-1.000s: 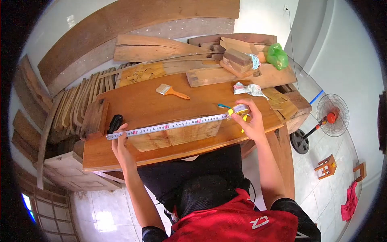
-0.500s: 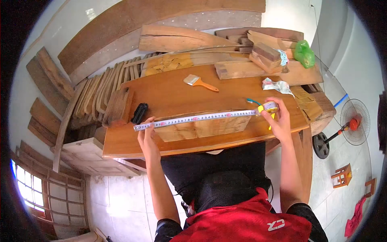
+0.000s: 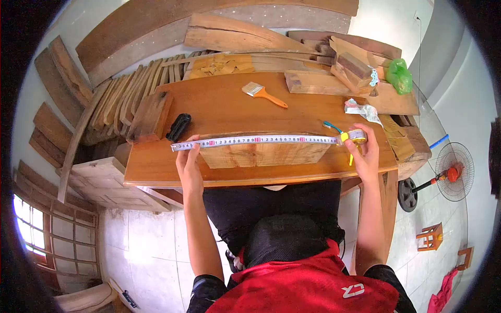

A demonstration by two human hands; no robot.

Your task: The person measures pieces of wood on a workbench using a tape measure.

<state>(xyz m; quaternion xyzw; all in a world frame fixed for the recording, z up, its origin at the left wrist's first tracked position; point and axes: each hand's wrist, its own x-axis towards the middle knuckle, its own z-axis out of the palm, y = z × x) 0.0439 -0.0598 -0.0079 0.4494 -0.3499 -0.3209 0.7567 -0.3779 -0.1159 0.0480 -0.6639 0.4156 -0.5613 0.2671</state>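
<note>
A tape measure's white blade (image 3: 255, 140) is stretched across the top of a wooden block (image 3: 266, 156) at the table's front. The fingers of my left hand (image 3: 190, 163) pinch the blade near its free end, past the block's left side. At the other end, my right hand (image 3: 367, 152) grips the yellow and clear tape measure case (image 3: 355, 136), and a yellow strap hangs below it. The block's pale, grained front face is visible under the blade. Close to my left hand lies a black object (image 3: 179, 127) whose kind I cannot make out.
On the brown table (image 3: 219, 112) are a paintbrush (image 3: 264, 94), a small teal-ended item (image 3: 332, 126), a crumpled wrapper (image 3: 362, 110) and a dark wooden block (image 3: 151, 117). Stacked boards (image 3: 141, 94) stand behind on the left. A fan (image 3: 453, 172) is at the right.
The tape blade, slanted before, now runs nearly level. My head view has shifted, so the table sits higher in it. Both hands keep their hold on the tape measure.
</note>
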